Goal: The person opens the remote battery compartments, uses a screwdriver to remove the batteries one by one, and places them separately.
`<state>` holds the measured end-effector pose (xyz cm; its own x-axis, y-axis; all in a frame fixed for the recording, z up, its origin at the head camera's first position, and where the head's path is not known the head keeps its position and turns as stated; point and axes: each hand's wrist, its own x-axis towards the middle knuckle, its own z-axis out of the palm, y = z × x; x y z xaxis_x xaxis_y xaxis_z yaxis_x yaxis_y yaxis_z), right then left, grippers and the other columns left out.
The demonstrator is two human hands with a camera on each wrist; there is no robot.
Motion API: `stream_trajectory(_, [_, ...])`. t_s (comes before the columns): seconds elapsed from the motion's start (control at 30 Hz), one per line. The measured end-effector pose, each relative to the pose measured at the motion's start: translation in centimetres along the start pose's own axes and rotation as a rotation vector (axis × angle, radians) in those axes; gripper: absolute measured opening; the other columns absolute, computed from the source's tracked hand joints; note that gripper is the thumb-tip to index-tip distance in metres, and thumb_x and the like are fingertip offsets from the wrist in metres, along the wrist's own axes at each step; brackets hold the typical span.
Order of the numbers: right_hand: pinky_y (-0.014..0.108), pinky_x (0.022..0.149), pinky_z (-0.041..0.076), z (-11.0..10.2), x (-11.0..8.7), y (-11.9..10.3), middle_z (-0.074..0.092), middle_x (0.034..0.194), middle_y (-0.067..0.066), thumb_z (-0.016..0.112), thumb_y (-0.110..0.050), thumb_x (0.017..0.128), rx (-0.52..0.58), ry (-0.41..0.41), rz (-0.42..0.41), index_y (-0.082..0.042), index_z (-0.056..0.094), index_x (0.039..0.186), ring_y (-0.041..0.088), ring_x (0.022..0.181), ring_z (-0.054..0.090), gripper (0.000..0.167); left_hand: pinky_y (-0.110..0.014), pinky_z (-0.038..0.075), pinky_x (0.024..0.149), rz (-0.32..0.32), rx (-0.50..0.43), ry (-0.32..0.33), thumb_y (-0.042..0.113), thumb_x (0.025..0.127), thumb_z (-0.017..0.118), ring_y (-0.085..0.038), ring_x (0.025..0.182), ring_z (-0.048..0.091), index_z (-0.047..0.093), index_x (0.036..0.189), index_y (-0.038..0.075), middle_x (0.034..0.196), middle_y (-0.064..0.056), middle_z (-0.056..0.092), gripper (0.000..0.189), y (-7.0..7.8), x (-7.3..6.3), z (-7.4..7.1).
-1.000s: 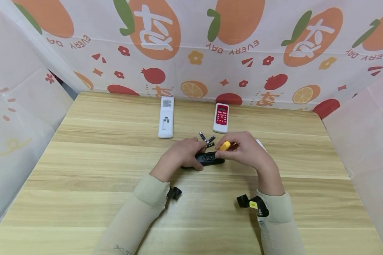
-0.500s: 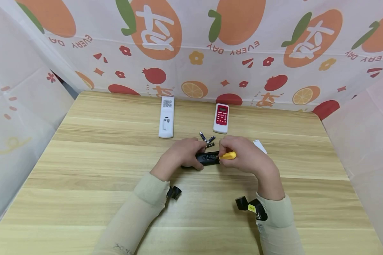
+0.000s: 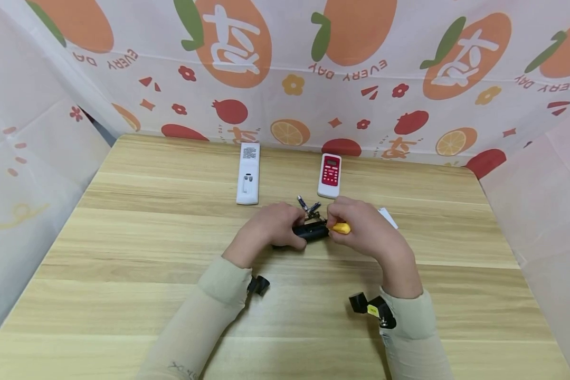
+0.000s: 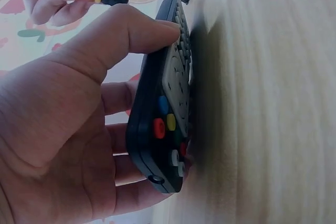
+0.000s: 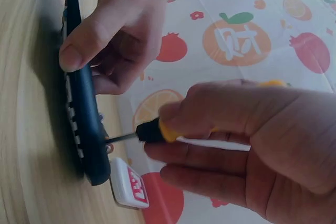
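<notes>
My left hand [image 3: 276, 226] grips a black remote control [image 3: 312, 232], thumb along one edge and fingers along the other. The remote is tilted, its button side facing the table in the left wrist view, where coloured buttons [image 4: 167, 121] show. My right hand [image 3: 363, 224] holds a screwdriver [image 3: 340, 228] with a yellow handle and black collar. In the right wrist view its metal shaft [image 5: 122, 138] reaches to the back of the remote near one end; the tip is hidden behind the remote's edge. Several small batteries [image 3: 309, 203] lie just beyond the remote.
A white remote [image 3: 248, 182] lies back-up at the rear of the wooden table [image 3: 171, 211]. To its right is a white remote with a red face [image 3: 330, 176]. A small white piece [image 3: 388, 217] lies beyond my right hand. Printed cloth [image 3: 285, 63] hangs behind the table.
My right hand has brought the screwdriver down to the remote, its handle now pointing right. My left hand has tilted the remote, turning its open back away from the head view.
</notes>
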<state>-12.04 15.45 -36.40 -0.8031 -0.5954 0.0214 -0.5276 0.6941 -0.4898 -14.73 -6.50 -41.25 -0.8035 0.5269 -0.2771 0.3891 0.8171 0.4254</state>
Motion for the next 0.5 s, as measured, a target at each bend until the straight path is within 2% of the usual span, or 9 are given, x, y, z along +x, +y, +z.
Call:
stream_trajectory(0.17, [0.032,0.071,0.045,0.1,0.1,0.3,0.058,0.086,-0.009,0.080,-0.010,0.081,-0.007,0.011,0.013,-0.021,0.058,0.080,0.014,0.077,0.054,0.024,-0.031,0.042,0.063,0.003,0.003,-0.004,0.040,0.073,0.080,-0.016,0.071,0.054,0.061,0.085,0.020,0.078,0.003,0.062,0.030,0.0,0.0,0.0])
stream_trajectory(0.37, [0.033,0.072,0.046,0.0,0.0,0.5,0.060,0.087,-0.010,0.079,-0.012,0.082,0.038,0.017,0.021,-0.022,0.060,0.082,0.013,0.079,0.055,0.022,-0.032,0.043,0.065,-0.006,0.005,-0.010,0.040,0.073,0.080,-0.017,0.074,0.055,0.062,0.088,0.020,0.082,0.003,0.063,0.032,0.0,0.1,0.1])
stream_trajectory(0.43, [0.034,0.072,0.047,-0.2,-0.1,0.8,0.061,0.086,-0.009,0.078,-0.013,0.083,0.087,0.067,0.039,-0.023,0.061,0.082,0.015,0.079,0.056,0.019,-0.032,0.044,0.066,-0.008,0.005,-0.013,0.041,0.073,0.081,-0.017,0.075,0.056,0.061,0.089,0.021,0.083,0.003,0.063,0.032,0.0,0.0,0.1])
stream_trajectory(0.5, [0.035,0.071,0.048,-0.5,-0.3,1.3,0.063,0.086,-0.007,0.078,-0.015,0.083,0.122,0.166,0.078,-0.022,0.063,0.082,0.016,0.079,0.056,0.017,-0.032,0.044,0.068,-0.006,0.008,-0.017,0.042,0.074,0.081,-0.017,0.077,0.056,0.061,0.090,0.021,0.085,0.003,0.063,0.033,0.1,0.0,0.0])
